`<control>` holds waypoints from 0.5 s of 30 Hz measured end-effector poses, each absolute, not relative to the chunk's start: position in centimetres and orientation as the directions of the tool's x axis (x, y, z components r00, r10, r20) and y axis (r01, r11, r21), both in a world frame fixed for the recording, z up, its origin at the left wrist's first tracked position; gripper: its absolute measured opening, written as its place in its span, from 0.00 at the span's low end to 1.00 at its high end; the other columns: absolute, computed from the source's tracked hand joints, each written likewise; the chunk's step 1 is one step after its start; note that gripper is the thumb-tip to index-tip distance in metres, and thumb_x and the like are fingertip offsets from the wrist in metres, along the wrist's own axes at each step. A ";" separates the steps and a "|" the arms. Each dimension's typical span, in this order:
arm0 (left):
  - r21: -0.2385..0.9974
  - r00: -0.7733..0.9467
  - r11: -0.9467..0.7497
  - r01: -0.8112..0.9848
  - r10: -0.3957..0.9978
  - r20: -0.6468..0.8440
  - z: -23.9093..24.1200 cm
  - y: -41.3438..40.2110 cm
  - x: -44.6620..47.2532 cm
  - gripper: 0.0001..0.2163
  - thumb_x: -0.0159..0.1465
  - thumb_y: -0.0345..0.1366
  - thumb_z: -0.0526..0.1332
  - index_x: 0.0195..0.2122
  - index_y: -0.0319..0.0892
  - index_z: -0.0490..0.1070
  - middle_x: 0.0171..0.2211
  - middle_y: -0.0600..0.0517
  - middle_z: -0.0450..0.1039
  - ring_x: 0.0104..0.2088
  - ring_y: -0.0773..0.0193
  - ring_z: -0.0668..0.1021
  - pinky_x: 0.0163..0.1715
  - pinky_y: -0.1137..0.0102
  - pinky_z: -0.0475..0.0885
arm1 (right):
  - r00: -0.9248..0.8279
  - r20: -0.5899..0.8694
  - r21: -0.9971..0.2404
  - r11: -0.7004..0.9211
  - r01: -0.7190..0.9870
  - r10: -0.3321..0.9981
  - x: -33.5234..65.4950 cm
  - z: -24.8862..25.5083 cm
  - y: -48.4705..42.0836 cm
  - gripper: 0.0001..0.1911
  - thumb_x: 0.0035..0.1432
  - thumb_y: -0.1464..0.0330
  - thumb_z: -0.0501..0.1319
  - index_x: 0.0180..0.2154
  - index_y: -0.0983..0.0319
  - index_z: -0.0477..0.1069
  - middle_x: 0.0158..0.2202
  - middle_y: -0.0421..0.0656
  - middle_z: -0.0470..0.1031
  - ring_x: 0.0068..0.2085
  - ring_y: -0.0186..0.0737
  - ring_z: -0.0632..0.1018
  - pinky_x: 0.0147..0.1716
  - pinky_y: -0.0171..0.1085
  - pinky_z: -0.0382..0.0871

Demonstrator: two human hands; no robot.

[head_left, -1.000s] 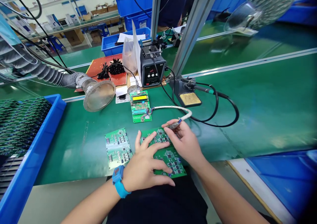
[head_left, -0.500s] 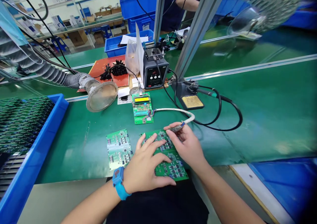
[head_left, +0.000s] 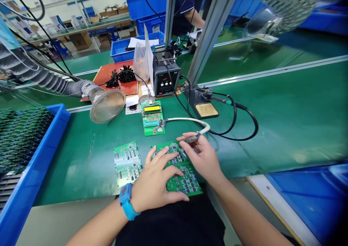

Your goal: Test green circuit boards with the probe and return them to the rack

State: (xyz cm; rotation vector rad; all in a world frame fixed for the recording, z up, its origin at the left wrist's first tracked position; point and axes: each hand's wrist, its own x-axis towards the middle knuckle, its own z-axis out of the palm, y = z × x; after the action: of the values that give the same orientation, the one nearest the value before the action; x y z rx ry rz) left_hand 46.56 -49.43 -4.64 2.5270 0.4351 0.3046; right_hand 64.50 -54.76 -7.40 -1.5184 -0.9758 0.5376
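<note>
My left hand (head_left: 154, 182), with a blue watch at the wrist, lies flat with fingers spread on a green circuit board (head_left: 187, 182) at the near edge of the green bench. My right hand (head_left: 202, 155) pinches a small connector (head_left: 191, 139) on the end of a white sleeved cable (head_left: 187, 120), holding it over the far part of that board. The cable runs to a small green tester board with a lit yellow display (head_left: 152, 117). A second green circuit board (head_left: 127, 162) lies to the left, untouched.
A blue bin (head_left: 40, 159) of stacked boards stands at left. A fume hose funnel (head_left: 107, 104) hangs above the bench. Behind are a soldering station (head_left: 165, 77), an iron stand with sponge (head_left: 206, 109), black cables, a red mat and another person (head_left: 187, 7).
The view shifted slightly. Both hands stay on the board, with the right hand keeping the connector over its far part.
</note>
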 end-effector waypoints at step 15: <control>0.555 0.923 -0.792 0.253 0.370 0.107 -4.5 -49.5 46.5 0.21 0.53 0.51 0.71 0.44 0.48 0.71 0.61 0.48 0.63 0.65 0.46 0.59 0.63 0.43 0.45 | 0.471 0.143 -0.945 -0.021 0.326 0.870 63.4 -7.9 -60.5 0.08 0.62 0.63 0.58 0.43 0.58 0.66 0.37 0.44 0.78 0.39 0.41 0.80 0.39 0.36 0.76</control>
State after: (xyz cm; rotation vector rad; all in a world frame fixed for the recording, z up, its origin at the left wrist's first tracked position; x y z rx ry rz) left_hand 46.53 -49.47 -4.51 2.5268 0.4442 0.2835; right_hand 63.42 -60.47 -7.88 -1.5899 -1.0648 0.6024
